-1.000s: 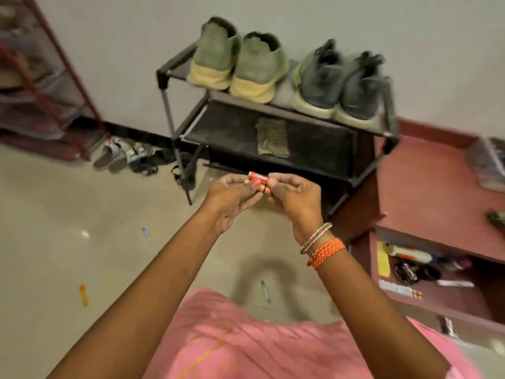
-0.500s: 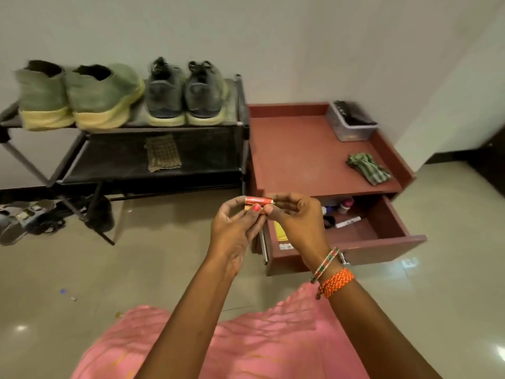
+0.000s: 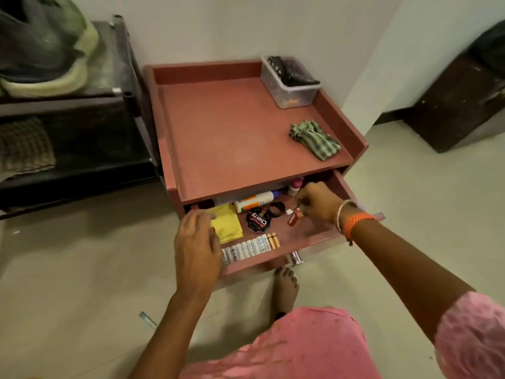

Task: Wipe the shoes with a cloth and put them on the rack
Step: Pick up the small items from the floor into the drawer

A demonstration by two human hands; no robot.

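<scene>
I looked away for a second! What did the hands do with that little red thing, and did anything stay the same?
The hands came apart. The right hand carried the small red tube down into the open drawer and pinches it there; the left hand let go and hovers open by the drawer's left end. The shoes stayed on the rack, the checked cloth on the cabinet top.

You're over a reddish-brown cabinet (image 3: 218, 127) — green-and-grey checked cloth (image 3: 315, 139) at its right edge, yellow packet (image 3: 228, 227) and black polish tin (image 3: 258, 220) in the drawer (image 3: 308, 236) — pink sleeve (image 3: 472, 329), orange wristband (image 3: 355, 222).
</scene>
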